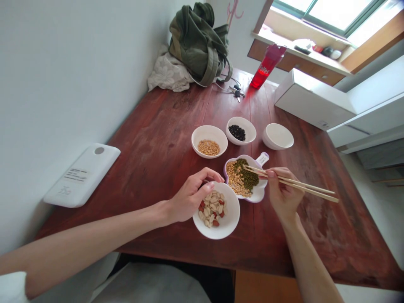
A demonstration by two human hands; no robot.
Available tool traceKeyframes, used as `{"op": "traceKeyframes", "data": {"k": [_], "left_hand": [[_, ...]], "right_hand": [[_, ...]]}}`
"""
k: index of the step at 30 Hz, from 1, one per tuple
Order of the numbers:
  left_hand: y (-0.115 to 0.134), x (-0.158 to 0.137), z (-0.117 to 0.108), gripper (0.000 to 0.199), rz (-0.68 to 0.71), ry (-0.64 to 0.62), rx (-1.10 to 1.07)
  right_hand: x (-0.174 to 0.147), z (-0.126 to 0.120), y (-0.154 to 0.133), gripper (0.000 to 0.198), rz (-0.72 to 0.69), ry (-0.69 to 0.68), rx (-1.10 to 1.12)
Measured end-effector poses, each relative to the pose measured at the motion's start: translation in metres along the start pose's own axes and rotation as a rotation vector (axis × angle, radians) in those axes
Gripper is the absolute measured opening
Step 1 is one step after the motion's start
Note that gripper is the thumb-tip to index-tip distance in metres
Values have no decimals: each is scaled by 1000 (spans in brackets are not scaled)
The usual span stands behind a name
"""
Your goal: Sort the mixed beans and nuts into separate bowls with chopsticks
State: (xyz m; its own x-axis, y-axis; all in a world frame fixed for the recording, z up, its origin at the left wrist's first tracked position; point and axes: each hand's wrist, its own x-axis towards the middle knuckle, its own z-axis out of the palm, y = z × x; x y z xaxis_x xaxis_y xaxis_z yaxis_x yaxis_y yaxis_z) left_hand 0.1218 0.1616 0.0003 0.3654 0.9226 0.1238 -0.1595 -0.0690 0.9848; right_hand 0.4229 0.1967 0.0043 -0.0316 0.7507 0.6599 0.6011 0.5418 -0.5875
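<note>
My left hand (192, 194) grips the near white bowl (232, 215) by its left rim, thumb over the edge and fingers curled behind. Inside lie peanuts (212, 207), mostly pale, a few with red skins. In my right hand (284, 194) is a pair of wooden chopsticks (311, 188). Their tips reach into a purple-edged, scalloped white dish (259, 195) just beyond the bowl. Yellow soybeans (234, 176) fill its left part, and green mung beans (251, 179) lie beside them under the tips. Whether the tips pinch a bean is too small to tell.
Behind the dish stand a bowl (195, 141) of yellow beans, a bowl (251, 131) of black beans and another white bowl (277, 138). Farther back are a green bag (198, 46), keys (237, 93), a red bottle (267, 67) and a white box (312, 101). A white device (82, 176) lies left.
</note>
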Motion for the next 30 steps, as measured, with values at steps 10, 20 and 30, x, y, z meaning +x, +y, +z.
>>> {"op": "traceKeyframes", "data": {"k": [10, 20, 30], "left_hand": [[0, 0, 0, 24, 2, 0, -1], [-1, 0, -1, 24, 11, -3, 14], [-1, 0, -1, 24, 7, 0, 19]], "right_hand": [[-1, -6, 3, 13, -1, 25, -57], [9, -8, -9, 18, 208, 205, 401], [0, -8, -27, 20, 145, -119, 772]]}}
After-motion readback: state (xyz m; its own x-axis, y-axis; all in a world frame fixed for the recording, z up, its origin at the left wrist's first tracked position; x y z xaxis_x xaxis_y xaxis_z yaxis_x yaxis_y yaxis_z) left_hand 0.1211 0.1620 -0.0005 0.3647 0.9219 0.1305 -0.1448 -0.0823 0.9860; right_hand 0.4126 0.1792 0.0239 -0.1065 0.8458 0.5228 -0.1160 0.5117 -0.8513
